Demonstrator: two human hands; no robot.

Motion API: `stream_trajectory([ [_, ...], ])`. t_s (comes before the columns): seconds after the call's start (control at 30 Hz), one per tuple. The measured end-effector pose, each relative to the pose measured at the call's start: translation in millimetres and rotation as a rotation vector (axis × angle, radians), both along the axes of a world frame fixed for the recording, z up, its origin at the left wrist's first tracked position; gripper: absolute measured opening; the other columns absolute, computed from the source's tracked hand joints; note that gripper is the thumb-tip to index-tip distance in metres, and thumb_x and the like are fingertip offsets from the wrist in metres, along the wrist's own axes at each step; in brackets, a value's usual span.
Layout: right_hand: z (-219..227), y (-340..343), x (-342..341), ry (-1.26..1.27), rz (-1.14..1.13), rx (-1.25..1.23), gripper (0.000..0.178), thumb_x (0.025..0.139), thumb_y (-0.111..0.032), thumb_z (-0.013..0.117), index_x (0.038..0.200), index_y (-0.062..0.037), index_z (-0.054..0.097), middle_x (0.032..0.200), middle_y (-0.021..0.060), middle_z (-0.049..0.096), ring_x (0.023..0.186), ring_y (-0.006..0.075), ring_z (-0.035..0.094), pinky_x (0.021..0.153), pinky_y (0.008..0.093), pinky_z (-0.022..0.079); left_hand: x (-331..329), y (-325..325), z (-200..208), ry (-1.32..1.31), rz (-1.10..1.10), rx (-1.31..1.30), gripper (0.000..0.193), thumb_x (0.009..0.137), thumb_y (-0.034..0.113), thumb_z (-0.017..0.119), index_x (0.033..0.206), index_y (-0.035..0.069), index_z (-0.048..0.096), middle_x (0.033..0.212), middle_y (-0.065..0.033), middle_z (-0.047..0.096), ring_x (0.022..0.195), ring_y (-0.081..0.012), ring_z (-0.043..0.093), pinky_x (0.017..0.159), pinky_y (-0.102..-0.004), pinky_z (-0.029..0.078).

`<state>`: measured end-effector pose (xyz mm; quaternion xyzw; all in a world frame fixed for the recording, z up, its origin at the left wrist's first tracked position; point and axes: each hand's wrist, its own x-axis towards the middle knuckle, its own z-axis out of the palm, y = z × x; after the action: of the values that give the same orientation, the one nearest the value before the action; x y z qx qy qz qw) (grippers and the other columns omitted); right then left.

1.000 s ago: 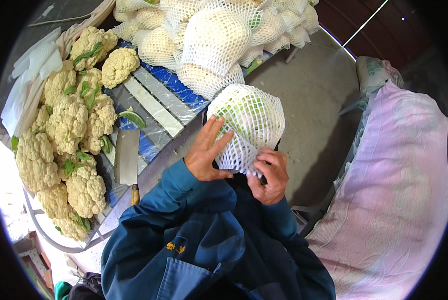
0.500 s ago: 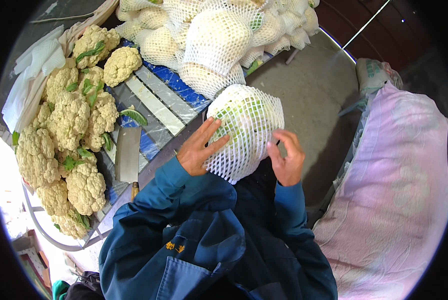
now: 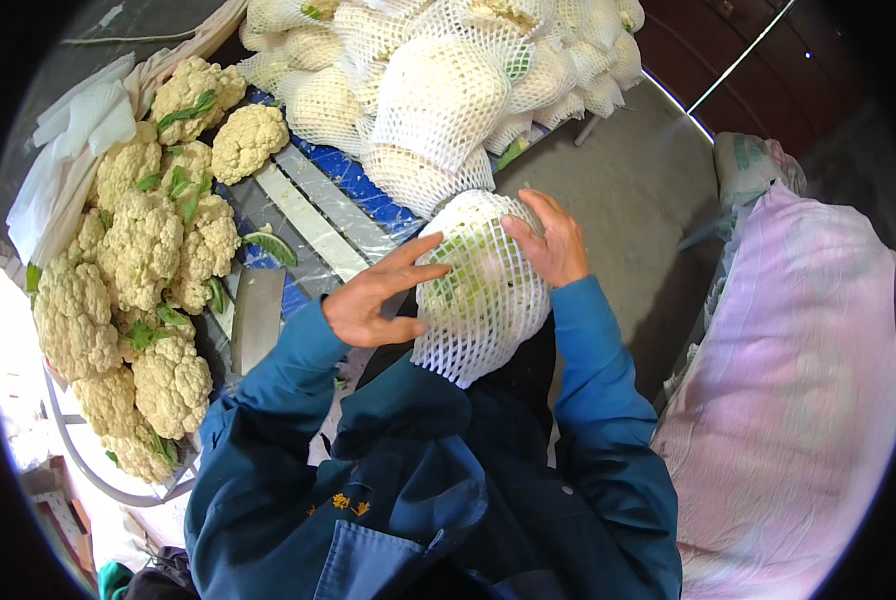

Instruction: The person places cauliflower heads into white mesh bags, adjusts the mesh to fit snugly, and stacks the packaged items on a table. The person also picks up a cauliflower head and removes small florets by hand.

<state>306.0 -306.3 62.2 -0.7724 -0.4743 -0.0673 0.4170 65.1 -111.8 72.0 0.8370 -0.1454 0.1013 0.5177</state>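
Head view, looking down on the worker's lap and the table. The net [image 3: 488,310], a white foam mesh sleeve, lies near the centre, above the dark trousers and just short of the table corner. A head of cauliflower [image 3: 468,280] sits inside it, pale with green, visible through the openings of the mesh. The narrower lower end of the net points toward the worker and overlaps the jacket [image 3: 408,405] in the picture.

The left hand [image 3: 376,303] is at the near left side of the net, fingers spread and nearly straight, thumb well apart from them. Its fingertips reach the mesh; whether they press on it cannot be told. The right hand [image 3: 556,242] is at the upper right of the net, fingers loosely bent, thumb apart and its tip at the mesh. Neither hand is closed around anything.

To the left, bare cauliflowers [image 3: 138,240] are heaped on the table [image 3: 313,210], a surface of grey, white and blue strips. Beside the heap lie a loose leaf [image 3: 270,247] and a cleaver [image 3: 258,315], its lower part hidden by the left sleeve. White sheets [image 3: 83,120] rest at the heap's outer edge. Beyond the net, netted cauliflowers [image 3: 438,90] are piled at the far end of the table. To the right, a pink cloth [image 3: 788,400] hangs in folds, with a sack [image 3: 748,170] behind it.
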Motion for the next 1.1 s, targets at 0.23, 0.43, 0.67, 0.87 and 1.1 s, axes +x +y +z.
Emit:
stream_trajectory([
  [0.23, 6, 11, 14, 0.242, 0.069, -0.161, 0.066, 0.078, -0.039, 0.084, 0.122, 0.0072, 0.065, 0.119, 0.0274, 0.068, 0.111, 0.0368, 0.068, 0.093, 0.0423, 0.053, 36, -62, -33, -0.210, 0.360, 0.516, 0.096, 0.068, 0.055, 0.085, 0.147, 0.011, 0.051, 0.158, -0.0264, 0.032, 0.147, -0.0486, 0.028, 0.118, -0.0615, 0.022],
  [0.43, 21, 15, 11, 0.237, 0.030, -0.201, 0.060, 0.072, -0.034, 0.087, 0.117, 0.0002, 0.068, 0.104, 0.0193, 0.071, 0.094, 0.0308, 0.068, 0.085, 0.0405, 0.054, 36, -60, -35, -0.189, 0.346, 0.539, 0.098, 0.067, 0.058, 0.084, 0.147, 0.013, 0.051, 0.158, -0.0259, 0.034, 0.146, -0.0490, 0.029, 0.117, -0.0648, 0.021],
  [0.67, 24, 17, 16, 0.233, 0.040, -0.220, 0.058, 0.069, -0.036, 0.089, 0.111, -0.0011, 0.069, 0.105, 0.0202, 0.071, 0.092, 0.0320, 0.069, 0.080, 0.0403, 0.055, 32, -60, -25, -0.198, 0.328, 0.513, 0.092, 0.068, 0.048, 0.087, 0.144, 0.009, 0.053, 0.155, -0.0277, 0.035, 0.145, -0.0493, 0.031, 0.117, -0.0623, 0.024],
  [0.87, 28, 18, 25, 0.286, 0.037, -0.387, 0.051, 0.068, -0.039, 0.089, 0.097, -0.0011, 0.071, 0.090, 0.0206, 0.073, 0.081, 0.0334, 0.071, 0.073, 0.0416, 0.055, -7, -70, -25, -0.253, 0.558, 0.313, 0.064, 0.071, 0.018, 0.088, 0.128, 0.002, 0.061, 0.139, -0.0261, 0.051, 0.127, -0.0464, 0.051, 0.103, -0.0507, 0.045],
  [1.1, 27, 24, 30, 0.389, 0.192, -0.244, 0.034, 0.074, -0.027, 0.087, 0.081, -0.0011, 0.065, 0.072, 0.0120, 0.067, 0.065, 0.0185, 0.059, 0.064, 0.0368, 0.050, -44, -66, -70, -0.186, 0.745, 0.120, 0.035, 0.077, 0.014, 0.085, 0.101, -0.001, 0.065, 0.098, -0.0185, 0.065, 0.088, -0.0367, 0.063, 0.076, -0.0428, 0.052],
])
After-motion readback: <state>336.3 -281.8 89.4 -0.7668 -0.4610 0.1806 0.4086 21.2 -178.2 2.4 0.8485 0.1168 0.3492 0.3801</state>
